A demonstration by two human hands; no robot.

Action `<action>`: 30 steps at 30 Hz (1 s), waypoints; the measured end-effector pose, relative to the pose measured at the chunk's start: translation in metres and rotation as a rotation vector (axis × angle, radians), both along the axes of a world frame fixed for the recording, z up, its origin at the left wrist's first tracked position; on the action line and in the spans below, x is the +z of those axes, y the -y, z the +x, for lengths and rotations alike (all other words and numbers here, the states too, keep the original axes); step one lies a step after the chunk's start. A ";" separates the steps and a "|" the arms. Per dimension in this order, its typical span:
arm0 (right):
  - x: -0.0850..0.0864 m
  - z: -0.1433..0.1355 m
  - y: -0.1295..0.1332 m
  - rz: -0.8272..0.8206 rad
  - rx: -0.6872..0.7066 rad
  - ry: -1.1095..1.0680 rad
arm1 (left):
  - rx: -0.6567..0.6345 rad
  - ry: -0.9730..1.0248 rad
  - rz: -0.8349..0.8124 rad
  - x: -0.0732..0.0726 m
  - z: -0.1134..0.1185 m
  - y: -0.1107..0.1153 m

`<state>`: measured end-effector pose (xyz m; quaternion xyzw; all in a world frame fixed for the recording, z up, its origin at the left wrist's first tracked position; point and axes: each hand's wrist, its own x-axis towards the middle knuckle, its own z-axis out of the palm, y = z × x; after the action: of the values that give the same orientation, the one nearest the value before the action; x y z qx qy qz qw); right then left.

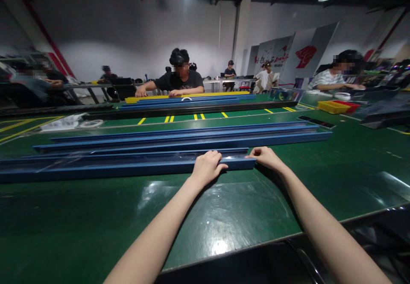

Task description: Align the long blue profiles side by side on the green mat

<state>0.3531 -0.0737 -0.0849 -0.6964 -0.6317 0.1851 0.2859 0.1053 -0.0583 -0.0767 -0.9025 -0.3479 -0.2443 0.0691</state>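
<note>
A long blue channel-shaped rail [128, 168] lies across the green table, open side up, with shiny clear film [179, 157] visible along its inside. My left hand [208, 166] is closed over the near wall close to the right end, fingers inside the channel and thumb outside on the near face. At the very end of the rail, my right hand [265, 156] has its thumb and fingertips pinched together; whatever is between them is too small to make out. Just beyond lie more blue rails [192, 138], side by side and parallel to this one.
Farther back are a black rail [198, 109], more blue rails and a yellow rail [192, 95], where a co-worker [182, 77] leans with both hands. A phone [317, 121] and yellow and red trays [333, 106] sit at right. White plastic wrapping [62, 122] is at left.
</note>
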 end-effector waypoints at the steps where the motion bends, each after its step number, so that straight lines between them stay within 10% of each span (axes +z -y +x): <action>1: -0.001 0.001 -0.001 0.000 0.008 -0.016 | 0.004 0.000 -0.006 0.000 0.000 0.000; 30: 0.021 -0.025 0.018 0.206 0.076 0.068 | 0.004 -0.093 0.095 -0.002 0.002 0.004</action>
<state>0.3277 -0.0919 -0.0642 -0.6448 -0.6825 0.1062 0.3274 0.1071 -0.0626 -0.0788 -0.9079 -0.3343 -0.2180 0.1284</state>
